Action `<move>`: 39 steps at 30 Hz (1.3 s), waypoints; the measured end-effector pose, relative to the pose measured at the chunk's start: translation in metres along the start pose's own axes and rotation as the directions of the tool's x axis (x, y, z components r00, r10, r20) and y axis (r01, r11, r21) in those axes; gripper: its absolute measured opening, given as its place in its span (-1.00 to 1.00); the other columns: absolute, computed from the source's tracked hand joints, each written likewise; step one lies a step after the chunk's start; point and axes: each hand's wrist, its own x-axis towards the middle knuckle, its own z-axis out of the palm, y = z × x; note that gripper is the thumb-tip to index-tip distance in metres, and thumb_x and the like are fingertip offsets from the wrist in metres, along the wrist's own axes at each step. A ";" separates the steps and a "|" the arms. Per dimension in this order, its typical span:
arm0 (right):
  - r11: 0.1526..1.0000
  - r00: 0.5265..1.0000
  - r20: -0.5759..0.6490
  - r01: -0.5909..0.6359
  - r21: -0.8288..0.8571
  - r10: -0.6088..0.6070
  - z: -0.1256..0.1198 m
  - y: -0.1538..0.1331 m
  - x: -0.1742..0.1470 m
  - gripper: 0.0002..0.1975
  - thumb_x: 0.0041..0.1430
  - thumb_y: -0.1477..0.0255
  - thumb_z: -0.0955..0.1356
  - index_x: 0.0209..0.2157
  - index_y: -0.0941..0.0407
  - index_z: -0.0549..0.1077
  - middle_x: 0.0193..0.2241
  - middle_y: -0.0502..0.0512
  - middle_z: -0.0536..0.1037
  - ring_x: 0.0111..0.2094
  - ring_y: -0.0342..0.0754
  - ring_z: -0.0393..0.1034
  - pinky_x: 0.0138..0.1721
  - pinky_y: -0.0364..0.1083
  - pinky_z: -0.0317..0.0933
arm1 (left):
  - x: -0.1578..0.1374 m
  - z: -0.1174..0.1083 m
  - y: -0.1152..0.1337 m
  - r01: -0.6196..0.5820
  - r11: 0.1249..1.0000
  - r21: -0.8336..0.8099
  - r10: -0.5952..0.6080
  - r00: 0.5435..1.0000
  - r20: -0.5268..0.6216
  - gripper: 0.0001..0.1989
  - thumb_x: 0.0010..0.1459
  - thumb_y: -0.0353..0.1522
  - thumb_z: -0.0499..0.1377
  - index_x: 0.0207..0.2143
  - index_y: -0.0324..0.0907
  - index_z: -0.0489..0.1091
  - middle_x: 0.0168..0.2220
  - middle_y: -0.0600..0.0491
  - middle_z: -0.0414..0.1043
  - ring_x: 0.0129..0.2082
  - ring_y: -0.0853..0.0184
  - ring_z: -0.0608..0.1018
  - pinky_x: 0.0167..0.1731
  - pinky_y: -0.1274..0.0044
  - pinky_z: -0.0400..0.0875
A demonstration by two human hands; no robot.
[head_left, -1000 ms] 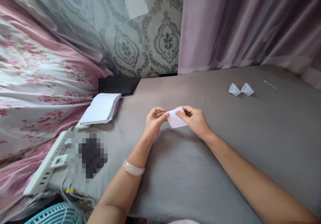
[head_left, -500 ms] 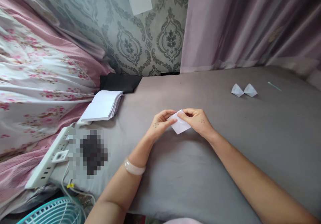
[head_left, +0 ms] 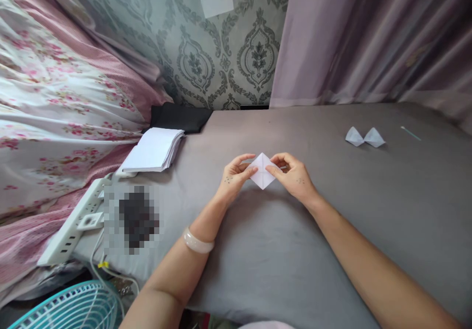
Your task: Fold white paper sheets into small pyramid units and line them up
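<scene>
Pinching the folded paper [head_left: 262,177], left hand [head_left: 233,177] and right hand [head_left: 297,177] grip opposite sides. Light, even pressure should best hold it flat.

Turquoise fan [head_left: 79,303] near white power strip [head_left: 74,219]

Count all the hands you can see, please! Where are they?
2: the left hand pinches the folded white paper at its left corner; the right hand holds its right side. No others show.
</scene>
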 end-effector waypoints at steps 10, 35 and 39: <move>0.982 0.992 0.016 -0.125 0.141 0.124 -0.005 0.000 0.001 -0.71 -0.05 0.18 0.45 -0.39 0.12 0.56 -0.37 0.09 0.57 -0.36 -0.07 0.41 -0.27 -0.05 0.27 | 0.002 -0.001 -0.001 -0.035 0.999 0.008 0.035 0.999 0.013 -0.65 -0.21 -0.38 0.46 -0.32 -0.20 0.49 -0.31 0.06 0.54 -0.32 0.39 0.52 -0.27 0.54 0.39; 0.989 0.989 -0.005 0.148 -0.028 -0.148 -0.005 -0.002 0.001 -0.80 0.05 0.30 0.40 -0.54 0.11 0.48 -0.44 0.06 0.48 -0.41 -0.11 0.36 -0.35 -0.07 0.25 | 0.001 -0.002 0.000 0.017 1.000 0.023 -0.013 0.987 -0.159 -0.80 -0.16 -0.33 0.43 -0.44 -0.22 0.57 -0.43 0.03 0.56 -0.41 0.42 0.52 -0.26 0.53 0.40; 0.988 0.987 -0.021 0.157 -0.014 -0.157 -0.004 -0.005 -0.001 -0.80 0.06 0.31 0.39 -0.56 0.10 0.45 -0.45 0.05 0.47 -0.41 -0.11 0.35 -0.35 -0.07 0.26 | 0.000 0.000 0.000 0.027 1.000 0.003 -0.026 0.982 -0.189 -0.80 -0.17 -0.33 0.44 -0.46 -0.22 0.56 -0.46 0.04 0.55 -0.45 0.44 0.50 -0.30 0.54 0.38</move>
